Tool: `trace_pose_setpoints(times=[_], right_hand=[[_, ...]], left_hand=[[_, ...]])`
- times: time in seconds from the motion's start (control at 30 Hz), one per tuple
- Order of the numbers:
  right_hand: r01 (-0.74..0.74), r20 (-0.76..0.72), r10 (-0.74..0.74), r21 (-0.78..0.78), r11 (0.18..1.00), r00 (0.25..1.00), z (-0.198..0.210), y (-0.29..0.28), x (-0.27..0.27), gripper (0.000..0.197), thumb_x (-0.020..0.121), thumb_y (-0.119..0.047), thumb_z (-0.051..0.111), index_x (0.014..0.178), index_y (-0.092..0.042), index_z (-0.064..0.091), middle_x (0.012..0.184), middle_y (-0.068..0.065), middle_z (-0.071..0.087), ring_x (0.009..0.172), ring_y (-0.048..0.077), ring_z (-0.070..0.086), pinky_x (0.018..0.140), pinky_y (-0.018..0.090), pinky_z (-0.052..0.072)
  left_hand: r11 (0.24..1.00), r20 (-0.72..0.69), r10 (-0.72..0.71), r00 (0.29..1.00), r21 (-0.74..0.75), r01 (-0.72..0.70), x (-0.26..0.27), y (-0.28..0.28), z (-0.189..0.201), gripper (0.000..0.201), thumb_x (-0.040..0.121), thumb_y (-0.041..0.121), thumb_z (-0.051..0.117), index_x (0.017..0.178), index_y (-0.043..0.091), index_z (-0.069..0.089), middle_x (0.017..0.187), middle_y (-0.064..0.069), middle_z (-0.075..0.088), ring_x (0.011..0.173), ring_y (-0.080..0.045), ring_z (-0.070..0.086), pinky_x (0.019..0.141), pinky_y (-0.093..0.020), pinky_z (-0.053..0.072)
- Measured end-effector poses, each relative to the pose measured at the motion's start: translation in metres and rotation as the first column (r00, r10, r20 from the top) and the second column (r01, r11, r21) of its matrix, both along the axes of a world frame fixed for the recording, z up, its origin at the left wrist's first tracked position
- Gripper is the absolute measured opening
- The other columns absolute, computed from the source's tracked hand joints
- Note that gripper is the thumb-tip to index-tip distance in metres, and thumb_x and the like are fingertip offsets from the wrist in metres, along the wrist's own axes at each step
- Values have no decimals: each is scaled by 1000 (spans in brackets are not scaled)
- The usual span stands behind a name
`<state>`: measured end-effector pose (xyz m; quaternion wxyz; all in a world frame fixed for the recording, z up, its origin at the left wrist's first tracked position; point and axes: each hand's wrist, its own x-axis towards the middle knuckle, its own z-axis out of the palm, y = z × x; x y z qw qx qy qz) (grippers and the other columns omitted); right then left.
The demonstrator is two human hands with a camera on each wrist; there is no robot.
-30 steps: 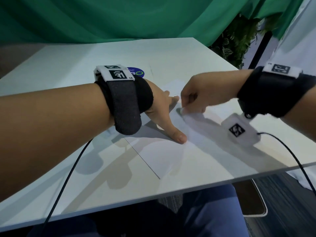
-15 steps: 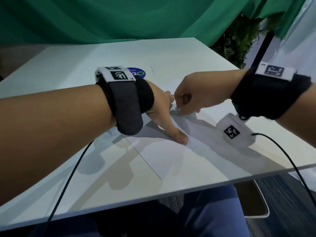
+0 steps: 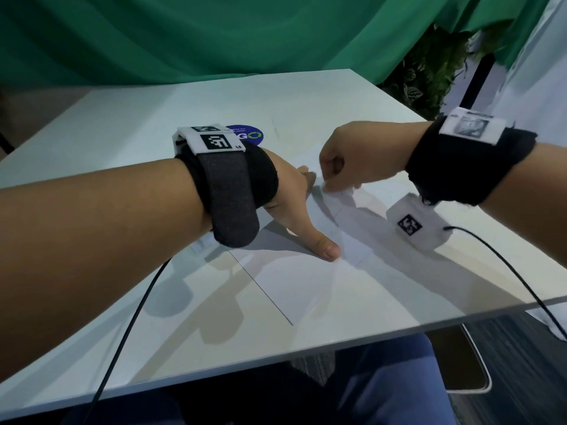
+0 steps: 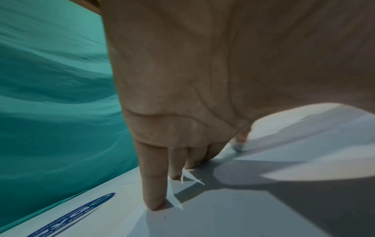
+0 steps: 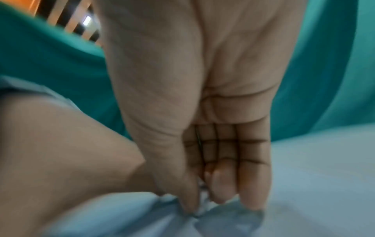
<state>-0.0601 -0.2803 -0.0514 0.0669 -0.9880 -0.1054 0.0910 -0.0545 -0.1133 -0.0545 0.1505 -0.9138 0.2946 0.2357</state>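
Observation:
A white sheet of paper [image 3: 306,280] lies on the white table [image 3: 153,99], partly folded over itself. My left hand [image 3: 294,210] lies flat on it, straight fingers and thumb pressing the sheet down; in the left wrist view the fingertips [image 4: 154,203] touch the paper [image 4: 223,216]. My right hand [image 3: 346,167] has its fingers curled and pinches a folded edge of the sheet just right of the left fingers. In the right wrist view the thumb and fingers [image 5: 213,192] close on a raised ridge of paper [image 5: 198,214].
A round blue sticker [image 3: 248,134] sits on the table behind the left wrist. A white tag with a black marker [image 3: 414,225] hangs under the right wrist, with a black cable [image 3: 521,280] trailing off. Green curtain [image 3: 214,35] behind; plant [image 3: 426,69] at back right.
My right hand has slid leftward and farther along the paper, drawing the pinched edge closer to the left fingers. The left hand has stayed pressed in place.

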Motion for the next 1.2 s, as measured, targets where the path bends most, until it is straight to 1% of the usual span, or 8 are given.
trace_pose_setpoints(times=[0.2,0.37,0.47,0.6,0.73,0.87,0.97,1.2], right_hand=[[57,-2,-57,28,998,998,4,-6,5,18,89,-38,75,80,-23,76,71,-7,77,67,9,73,57,19,46],[5,-42,-3,53,999,999,0,3,2,14,86,-34,75,81,-22,76,72,-6,78,69,10,75,65,23,53],[32,-12,-31,61,998,999,2,-1,2,17,88,-36,75,79,-22,75,72,-6,77,71,11,76,55,15,46],[-59,-90,60,17,998,994,2,8,-5,15,87,-36,74,81,-22,75,73,-5,77,70,10,75,69,26,57],[62,-10,-62,0,998,998,7,-9,3,20,89,-39,75,79,-22,75,69,-7,77,73,13,76,64,26,53],[-62,-64,62,3,998,996,-2,2,-11,19,88,-39,74,79,-22,73,70,-5,76,65,8,71,59,20,49],[42,-68,-40,23,999,997,4,-16,-6,23,89,-43,75,81,-22,76,72,-7,78,67,8,74,73,28,58],[-17,-109,20,29,999,994,2,-10,-12,21,91,-40,74,81,-21,75,71,-6,77,66,8,73,66,21,51]], left_hand=[[999,2,-32,999,-24,32,-8,0,3,126,68,95,56,166,40,-1,174,12,-3,159,-14,9,123,-37,15],[1000,-19,-16,1000,-19,16,-3,3,0,149,43,107,53,165,44,-4,173,17,3,152,-18,31,116,-35,27],[1000,-4,-14,1000,-7,14,-3,2,0,151,46,106,53,166,38,-9,174,14,-6,156,-15,23,120,-34,22],[999,-32,-12,999,-46,11,-3,3,0,135,52,102,59,163,46,8,169,15,21,146,-18,39,112,-32,31],[1000,11,1,1000,4,-1,-4,2,1,148,52,104,53,165,34,-13,174,12,-10,157,-18,21,123,-37,21],[1000,-35,-23,999,-4,22,-1,3,-1,152,38,110,52,165,44,0,174,17,-1,152,-20,33,121,-40,28],[1000,-9,-11,1000,7,11,-1,2,-1,150,43,108,52,163,46,-14,174,13,-14,158,-19,20,123,-41,22],[1000,-8,5,1000,21,-5,-2,0,2,147,48,105,53,163,45,-15,174,10,-16,158,-18,19,121,-39,23]])
